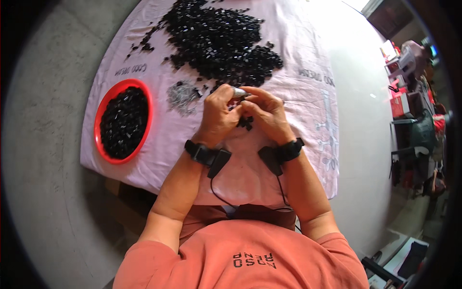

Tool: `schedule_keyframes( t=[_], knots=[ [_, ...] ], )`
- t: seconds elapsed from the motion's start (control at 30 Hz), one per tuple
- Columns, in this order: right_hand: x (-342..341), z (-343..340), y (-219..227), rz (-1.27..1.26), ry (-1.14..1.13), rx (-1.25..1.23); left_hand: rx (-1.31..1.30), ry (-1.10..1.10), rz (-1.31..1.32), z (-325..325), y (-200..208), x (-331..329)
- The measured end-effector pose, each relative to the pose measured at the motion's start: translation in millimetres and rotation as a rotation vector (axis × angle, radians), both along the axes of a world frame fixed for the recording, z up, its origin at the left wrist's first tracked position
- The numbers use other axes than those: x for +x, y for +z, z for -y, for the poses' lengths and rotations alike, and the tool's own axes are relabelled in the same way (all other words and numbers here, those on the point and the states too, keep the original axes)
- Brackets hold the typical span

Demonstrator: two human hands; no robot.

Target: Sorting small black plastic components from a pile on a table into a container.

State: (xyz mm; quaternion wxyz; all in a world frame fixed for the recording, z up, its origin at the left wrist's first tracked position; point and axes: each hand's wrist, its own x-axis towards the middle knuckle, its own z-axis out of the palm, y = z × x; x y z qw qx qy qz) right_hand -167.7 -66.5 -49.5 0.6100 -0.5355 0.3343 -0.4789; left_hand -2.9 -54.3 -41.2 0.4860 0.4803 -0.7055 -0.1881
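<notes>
My left hand and my right hand meet over the middle of the cloth-covered table, fingers closed in pinches. Between their fingertips shows a small silvery piece; its kind is too small to tell. My left fingers grip it and my right fingertips touch its other end. Small dark bits show by the thumbs, partly hidden by the fingers. Just below the hands lie several loose black pieces. Left of my left hand is a small heap of clear, thin pieces.
A large pile of small shiny black pieces spreads over the far part of the table. A red basin full of similar black pieces stands at the left. The pink cloth covers the table. Chairs and boxes stand far right.
</notes>
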Motion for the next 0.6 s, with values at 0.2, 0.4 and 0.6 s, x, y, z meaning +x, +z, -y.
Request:
schedule_keyframes(
  t=[0.2, 0.4, 0.6],
  knots=[
    [1.6, 2.0, -5.2, 0.093, 0.055, 0.032, 0.041, -0.012, -0.036, -5.6, 12.1, -1.7],
    [-0.5, 2.7, -4.6, 0.113, 0.056, 0.054, 0.037, -0.024, -0.047, -6.0, 13.7, -3.4],
    [1.8, 3.1, -8.5, 0.131, 0.033, 0.038, 0.028, -0.055, -0.034, -6.6, 15.9, -2.0]
  ],
)
